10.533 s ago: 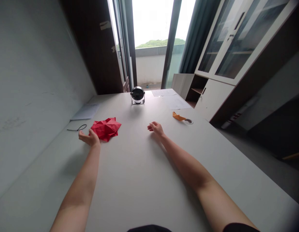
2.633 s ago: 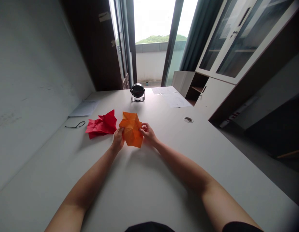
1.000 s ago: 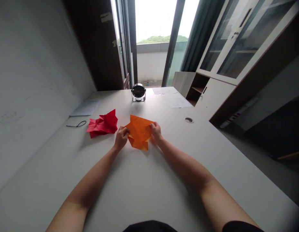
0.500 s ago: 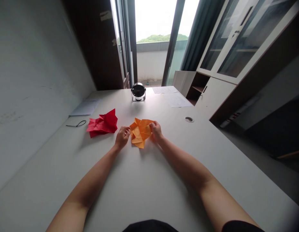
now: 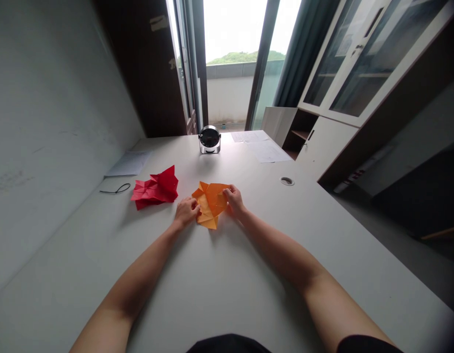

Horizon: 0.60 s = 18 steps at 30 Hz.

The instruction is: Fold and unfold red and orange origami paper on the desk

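Observation:
Between my two hands is a folded sheet of orange paper (image 5: 210,202), creased, with pointed flaps. My left hand (image 5: 187,211) pinches its left edge, fingers curled over the paper. On the other side, my right hand (image 5: 234,198) grips the right edge between thumb and fingers. The sheet is partly raised and tilted off the white table, with its underside hidden. To the left of my left hand lies a folded piece of red paper (image 5: 156,187), also creased with points sticking up, touched by neither hand.
A round black device on a silver stand (image 5: 209,139) stands at the back of the white table (image 5: 227,284). Loose papers (image 5: 267,150) lie back right, more papers (image 5: 128,163) by the left wall. A thin black cord (image 5: 116,189) is near the red paper. A cable hole (image 5: 287,181) sits at the right.
My left hand has closed onto the left edge of the orange paper. The paper and my right hand have shifted slightly left, and the paper's front point hangs a little lower.

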Each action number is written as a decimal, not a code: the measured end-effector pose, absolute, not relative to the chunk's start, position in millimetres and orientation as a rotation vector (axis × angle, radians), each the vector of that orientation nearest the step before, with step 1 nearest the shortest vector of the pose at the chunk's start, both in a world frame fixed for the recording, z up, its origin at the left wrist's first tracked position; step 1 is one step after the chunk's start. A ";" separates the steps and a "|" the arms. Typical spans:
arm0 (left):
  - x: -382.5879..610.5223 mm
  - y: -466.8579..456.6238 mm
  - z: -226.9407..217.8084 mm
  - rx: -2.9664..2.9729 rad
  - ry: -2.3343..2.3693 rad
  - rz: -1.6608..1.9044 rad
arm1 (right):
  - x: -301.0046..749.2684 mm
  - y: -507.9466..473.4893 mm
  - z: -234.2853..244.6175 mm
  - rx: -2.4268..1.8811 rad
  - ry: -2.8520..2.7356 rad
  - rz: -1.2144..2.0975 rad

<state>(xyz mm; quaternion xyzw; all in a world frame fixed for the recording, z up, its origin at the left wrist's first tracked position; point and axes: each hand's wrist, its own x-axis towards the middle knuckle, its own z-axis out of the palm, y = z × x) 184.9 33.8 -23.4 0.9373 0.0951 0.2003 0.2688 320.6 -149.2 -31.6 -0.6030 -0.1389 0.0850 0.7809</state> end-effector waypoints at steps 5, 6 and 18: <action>191.0 45.5 -24.2 1.815 0.380 0.783 | 331.6 -154.6 -32.1 -1.296 -0.218 0.078; 192.3 46.8 -22.5 1.655 0.385 0.805 | 334.2 -155.8 -32.0 -1.300 -0.207 0.057; 180.8 105.6 48.7 0.947 0.279 0.922 | 330.4 -155.0 -30.3 -1.232 -0.308 0.239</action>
